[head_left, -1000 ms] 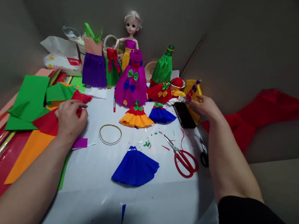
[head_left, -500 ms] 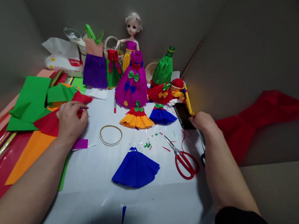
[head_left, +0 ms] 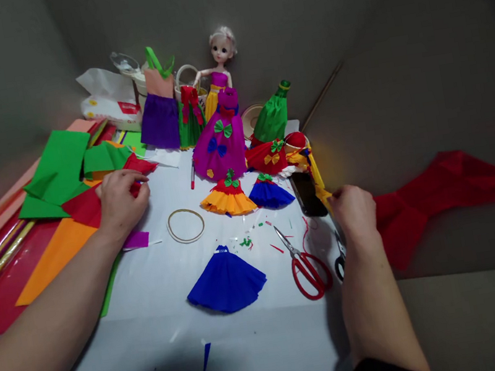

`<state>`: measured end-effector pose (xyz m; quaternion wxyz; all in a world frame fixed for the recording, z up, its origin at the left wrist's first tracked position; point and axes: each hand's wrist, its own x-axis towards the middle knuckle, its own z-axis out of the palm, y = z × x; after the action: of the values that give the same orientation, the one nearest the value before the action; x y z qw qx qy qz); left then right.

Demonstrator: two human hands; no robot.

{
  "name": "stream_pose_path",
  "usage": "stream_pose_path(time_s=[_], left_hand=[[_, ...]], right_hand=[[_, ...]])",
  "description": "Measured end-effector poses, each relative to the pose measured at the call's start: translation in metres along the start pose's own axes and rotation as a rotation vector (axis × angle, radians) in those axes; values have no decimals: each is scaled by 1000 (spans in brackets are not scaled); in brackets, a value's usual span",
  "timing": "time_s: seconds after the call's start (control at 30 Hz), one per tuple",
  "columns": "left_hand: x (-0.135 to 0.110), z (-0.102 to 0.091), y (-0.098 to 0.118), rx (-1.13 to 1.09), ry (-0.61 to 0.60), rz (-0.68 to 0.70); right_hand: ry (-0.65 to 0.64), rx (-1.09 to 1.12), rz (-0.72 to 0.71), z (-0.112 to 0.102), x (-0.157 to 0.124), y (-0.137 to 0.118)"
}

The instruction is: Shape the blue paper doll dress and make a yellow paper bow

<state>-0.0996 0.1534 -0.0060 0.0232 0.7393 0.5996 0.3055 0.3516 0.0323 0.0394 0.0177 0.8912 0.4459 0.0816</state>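
My left hand [head_left: 121, 200] rests with curled fingers on a red paper sheet [head_left: 86, 206] at the edge of a stack of coloured sheets, and pinches its corner. My right hand [head_left: 354, 212] is closed on a yellow strip of paper [head_left: 319, 181] that runs up to a yellow paper piece near the table's right edge, beside a black phone [head_left: 307, 193]. A blue paper skirt [head_left: 226, 280] lies in front of me on the white table cover [head_left: 158, 275]. Red-handled scissors [head_left: 305, 262] lie left of my right wrist; dark scissors [head_left: 340, 258] are partly hidden under it.
A doll [head_left: 219, 64] stands at the back among several paper dresses, the largest magenta [head_left: 218, 143]. Small orange [head_left: 227, 199] and blue [head_left: 270, 194] skirts, a ring [head_left: 185, 225] and a red pen [head_left: 192, 174] lie mid-table. Green sheets [head_left: 59, 168] are left; red cloth [head_left: 441, 192] lies right.
My right hand drew back from the yellow piece toward me, pulling the yellow strip along past the phone. My left hand stayed on the red sheet.
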Motion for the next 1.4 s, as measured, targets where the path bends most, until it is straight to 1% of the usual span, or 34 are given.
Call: stream_pose_path(time_s=[0.1, 0.23, 0.33, 0.4, 0.43, 0.47, 0.5, 0.53, 0.57, 0.6, 0.63, 0.67, 0.7, 0.73, 0.8, 0.87, 0.93, 1.0, 1.07, 1.1, 1.17, 1.3, 1.4], left_hand=[[1, -2, 0, -17, 54, -9], [3, -12, 5, -52, 218, -15], [3, -27, 21, -125, 318, 19], [-2, -39, 41, -218, 330, 56], [-7, -44, 54, -291, 292, 68], [-15, -47, 68, -393, 220, 49], [-24, -49, 83, -526, 101, 2], [-34, -50, 97, -698, -119, -60], [-46, -49, 111, -885, -364, -143], [-57, -46, 124, -1063, -582, -252], [-68, -43, 134, -1241, -743, -387], [-77, -39, 142, -1378, -821, -536], [-85, -36, 147, -1484, -856, -636], [-91, -32, 150, -1559, -873, -681], [-97, -28, 151, -1613, -812, -747], [-97, -27, 147, -1609, -759, -787], [-96, -29, 145, -1600, -746, -804], [-97, -32, 144, -1595, -758, -789], [-99, -34, 144, -1581, -764, -764], [-101, -34, 145, -1571, -759, -748], [-105, -32, 144, -1539, -735, -705], [-110, -29, 141, -1422, -700, -614], [-110, -29, 138, -1359, -655, -581]], right_hand=[[106, 121, 11, -6, -19, 3], [228, 296, -15, -10, -46, 4], [310, 452, -82, -14, -67, -3], [359, 535, -156, -19, -81, -14], [378, 570, -205, -22, -89, -22], [402, 602, -258, -25, -97, -31], [423, 627, -324, -29, -107, -42], [449, 648, -397, -32, -116, -54], [454, 666, -490, -35, -127, -66], [441, 691, -574, -37, -137, -77], [407, 715, -668, -38, -146, -88], [366, 734, -753, -38, -155, -98], [320, 749, -812, -37, -163, -105], [278, 764, -857, -35, -170, -111], [181, 821, -932, -31, -178, -115], [103, 927, -946, -27, -179, -113], [67, 1037, -861, -25, -176, -108], [21, 1108, -698, -23, -171, -103], [-98, 1170, -545, -22, -167, -102], [-165, 1201, -492, -22, -166, -103], [-263, 1254, -440, -21, -167, -106], [-412, 1327, -443, -20, -173, -112], [-566, 1463, -375, -18, -172, -112]])
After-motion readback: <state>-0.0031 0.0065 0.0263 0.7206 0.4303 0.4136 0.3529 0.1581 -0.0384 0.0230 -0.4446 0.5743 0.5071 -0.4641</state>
